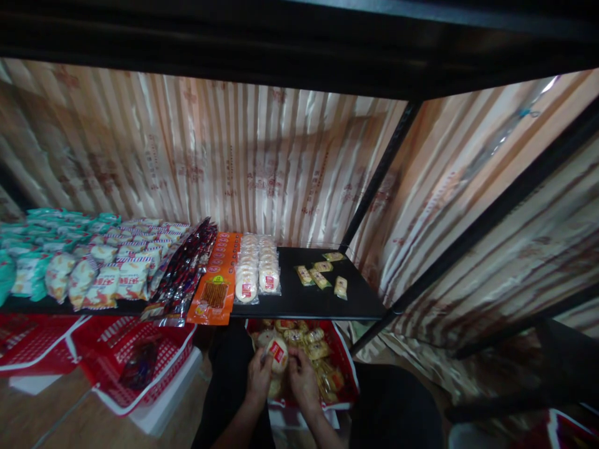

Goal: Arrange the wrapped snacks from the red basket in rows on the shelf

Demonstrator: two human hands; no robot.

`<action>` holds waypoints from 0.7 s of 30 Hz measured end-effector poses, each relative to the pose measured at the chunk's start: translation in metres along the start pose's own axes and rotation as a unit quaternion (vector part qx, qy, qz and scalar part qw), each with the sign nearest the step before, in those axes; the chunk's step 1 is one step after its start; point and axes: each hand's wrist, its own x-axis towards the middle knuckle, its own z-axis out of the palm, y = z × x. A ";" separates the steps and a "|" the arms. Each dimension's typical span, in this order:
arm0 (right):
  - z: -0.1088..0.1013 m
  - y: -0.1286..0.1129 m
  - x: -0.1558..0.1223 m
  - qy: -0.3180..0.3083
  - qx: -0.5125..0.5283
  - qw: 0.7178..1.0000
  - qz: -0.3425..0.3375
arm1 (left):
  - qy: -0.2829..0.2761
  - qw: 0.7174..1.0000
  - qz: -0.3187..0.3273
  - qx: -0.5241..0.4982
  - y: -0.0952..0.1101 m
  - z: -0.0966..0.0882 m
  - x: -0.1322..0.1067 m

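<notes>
Above a red basket (354, 374) between my knees, my left hand (259, 377) pinches the left side of a round, pale wrapped cracker pack (277, 353) with a red label. My right hand (303, 381) has its fingers closed at the pack's right edge. Small yellow-wrapped snacks (318, 350) fill the basket beneath my hands. On the black shelf (294, 305) ahead, two rows of similar round cracker packs (246, 287) stand side by side. To their right lie several small yellow-green wrapped snacks (321, 279).
Further left on the shelf are an orange snack packet (215, 287), dark shiny packets (182, 280), white bags (133, 274) and teal bags (30, 271). Another red basket (163, 362) sits lower left. A black frame post (384, 168) rises on the right; striped sheeting (276, 162) hangs behind.
</notes>
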 end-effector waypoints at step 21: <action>0.023 0.003 0.034 0.020 0.003 0.999 -0.026 | 0.020 0.990 -0.050 -0.134 0.006 0.009 0.013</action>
